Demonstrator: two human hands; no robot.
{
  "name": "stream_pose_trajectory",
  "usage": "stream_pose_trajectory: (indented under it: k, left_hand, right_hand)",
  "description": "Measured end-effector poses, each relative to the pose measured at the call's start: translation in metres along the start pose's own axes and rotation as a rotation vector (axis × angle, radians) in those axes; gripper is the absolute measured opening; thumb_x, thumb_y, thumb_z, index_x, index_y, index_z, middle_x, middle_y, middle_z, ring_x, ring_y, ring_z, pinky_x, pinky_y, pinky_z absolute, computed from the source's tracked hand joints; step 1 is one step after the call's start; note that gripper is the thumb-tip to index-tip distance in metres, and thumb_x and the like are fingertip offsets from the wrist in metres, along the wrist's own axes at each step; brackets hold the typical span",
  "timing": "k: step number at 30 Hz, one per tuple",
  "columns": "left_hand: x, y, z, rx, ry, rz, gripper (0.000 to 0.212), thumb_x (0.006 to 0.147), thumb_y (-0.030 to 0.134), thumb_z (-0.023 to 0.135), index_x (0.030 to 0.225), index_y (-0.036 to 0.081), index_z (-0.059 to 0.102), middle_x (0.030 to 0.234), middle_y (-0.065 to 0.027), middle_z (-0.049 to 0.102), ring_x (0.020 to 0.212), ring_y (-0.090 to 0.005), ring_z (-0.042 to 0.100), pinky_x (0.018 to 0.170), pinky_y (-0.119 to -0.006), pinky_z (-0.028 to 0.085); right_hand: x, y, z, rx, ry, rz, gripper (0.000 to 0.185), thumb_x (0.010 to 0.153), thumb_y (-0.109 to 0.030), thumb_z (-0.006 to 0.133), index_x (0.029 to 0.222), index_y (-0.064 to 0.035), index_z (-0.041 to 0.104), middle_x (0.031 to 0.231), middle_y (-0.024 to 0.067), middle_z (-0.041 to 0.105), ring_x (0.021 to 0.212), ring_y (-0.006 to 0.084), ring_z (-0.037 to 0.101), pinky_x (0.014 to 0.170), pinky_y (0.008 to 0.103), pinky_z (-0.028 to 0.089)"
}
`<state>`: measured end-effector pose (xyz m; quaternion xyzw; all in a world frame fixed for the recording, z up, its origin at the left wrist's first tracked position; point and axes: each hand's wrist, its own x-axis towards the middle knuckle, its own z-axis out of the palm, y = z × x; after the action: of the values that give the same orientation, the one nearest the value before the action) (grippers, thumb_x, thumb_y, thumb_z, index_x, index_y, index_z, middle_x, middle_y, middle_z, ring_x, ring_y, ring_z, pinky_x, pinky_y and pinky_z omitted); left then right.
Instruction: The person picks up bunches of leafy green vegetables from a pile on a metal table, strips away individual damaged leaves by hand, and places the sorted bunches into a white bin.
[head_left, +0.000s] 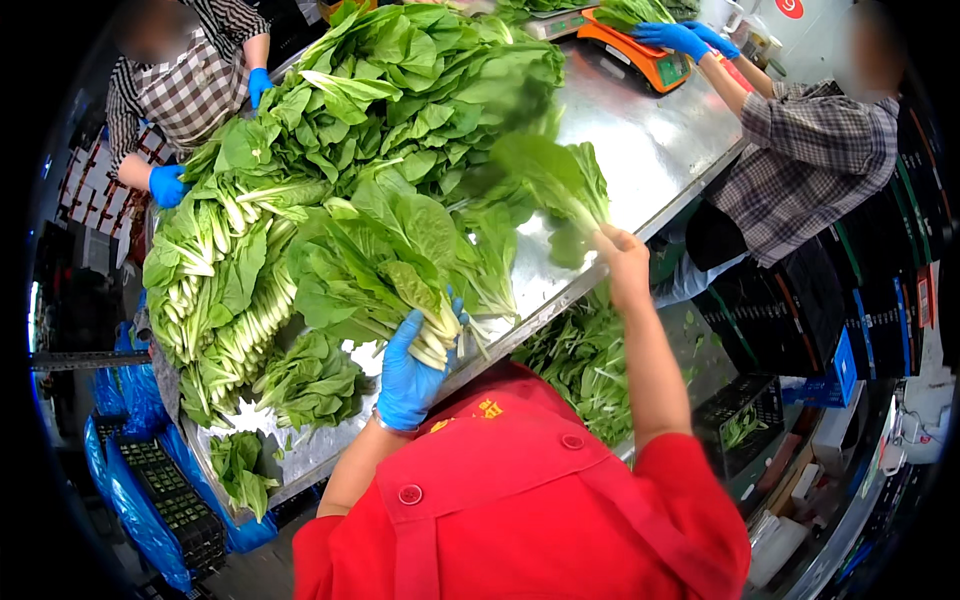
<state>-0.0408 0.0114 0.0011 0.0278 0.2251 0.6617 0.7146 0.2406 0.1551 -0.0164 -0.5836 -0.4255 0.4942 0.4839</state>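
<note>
My left hand (414, 371), in a blue glove, grips a bunch of leafy greens (420, 285) by its pale stalk ends, near the front edge of the metal table (637, 142). My bare right hand (624, 259) pinches the stalks of a few greens (559, 180) over the same edge, further right; their leaves are blurred. Between the two hands, loose stalks (487, 270) lie on the metal. A large heap of leafy greens (420, 97) covers the far side, and stacked greens with white stalk ends (225, 330) line the left.
Two co-workers in blue gloves stand across the table; one (187, 90) touches the heap at left, the other (810, 150) holds greens on an orange scale (637, 52). Below the edge is a pile of greens (585, 367). Black crates (780, 315) stand at right, a blue-lined crate (165, 480) at left.
</note>
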Motion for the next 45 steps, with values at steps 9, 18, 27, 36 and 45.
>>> stream_pose_trajectory:
  k: [9,18,27,36,45]
  left_hand:
    - [0.015,-0.012,0.008,0.067,0.094,0.033,0.041,0.092,0.015,0.057,0.125,-0.003,0.043,0.124,-0.0184,0.052,0.119,-0.0301,0.05,0.106,-0.045,0.038]
    - [0.027,-0.021,-0.007,0.262,0.254,0.091,0.02,0.087,0.008,0.065,0.105,0.005,0.059,0.093,-0.0041,0.061,0.085,-0.0136,0.06,0.076,-0.027,0.049]
    - [0.037,-0.042,0.006,0.399,0.243,0.231,0.03,0.083,0.007,0.067,0.112,0.003,0.058,0.103,-0.0047,0.062,0.091,-0.0134,0.06,0.076,-0.027,0.048]
    - [0.025,-0.037,0.017,0.322,0.145,0.196,0.028,0.085,0.003,0.061,0.112,0.002,0.056,0.103,-0.0041,0.061,0.095,-0.015,0.06,0.08,-0.028,0.049]
    - [0.036,-0.037,-0.011,0.278,0.184,0.094,0.028,0.087,0.005,0.059,0.115,0.003,0.055,0.106,-0.0068,0.062,0.098,-0.0177,0.06,0.087,-0.031,0.049]
  right_hand:
    - [-0.011,0.031,0.02,0.592,-0.199,0.199,0.024,0.095,-0.02,0.056,0.11,-0.0007,0.056,0.097,0.0127,0.067,0.083,0.0179,0.062,0.067,0.0283,0.048]
    - [-0.035,0.031,0.042,0.695,-0.403,0.259,0.021,0.098,-0.017,0.047,0.107,0.0007,0.055,0.096,0.0161,0.066,0.079,0.0198,0.062,0.067,0.0322,0.051]
    - [-0.096,0.024,0.095,-0.006,-0.441,-0.177,0.029,0.092,-0.005,0.056,0.118,0.0052,0.049,0.095,0.0058,0.061,0.078,0.0101,0.057,0.069,0.0245,0.049]
    - [-0.113,-0.001,0.095,-0.288,-0.36,-0.408,0.012,0.087,-0.006,0.063,0.093,0.0015,0.055,0.083,0.0004,0.057,0.075,0.0052,0.052,0.068,0.0215,0.044]
    - [-0.12,0.019,0.103,0.142,-0.31,-0.096,0.017,0.094,-0.013,0.057,0.101,0.0023,0.057,0.09,0.0034,0.061,0.081,0.0085,0.055,0.072,0.0238,0.045]
